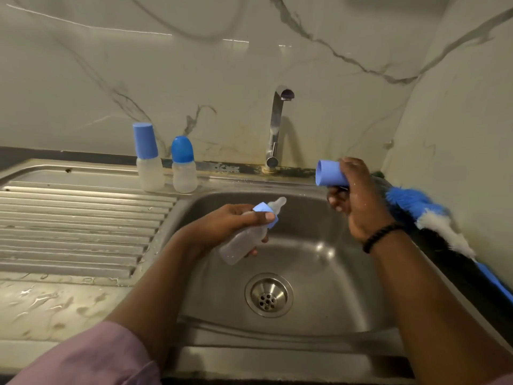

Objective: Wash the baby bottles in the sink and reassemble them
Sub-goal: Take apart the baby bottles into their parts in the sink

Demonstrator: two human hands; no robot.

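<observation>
My left hand (236, 222) grips a clear baby bottle (238, 245) over the steel sink (313, 245); the bottle tilts, its blue ring and clear teat (277, 205) pointing up and right. My right hand (352, 195) holds a light blue cap (330, 173) above the sink's right rim, its open end facing left. Two more bottles stand upright behind the basin on the left: a taller one with a light blue cap (148, 157) and a shorter one with a rounded darker blue cap (183, 165).
A chrome tap (276, 129) rises behind the basin, with no water running. A blue and white bottle brush (424, 215) lies along the right rim. The ribbed draining board (77, 223) spreads to the left, and the counter in front of it is wet. The drain (268, 295) is open.
</observation>
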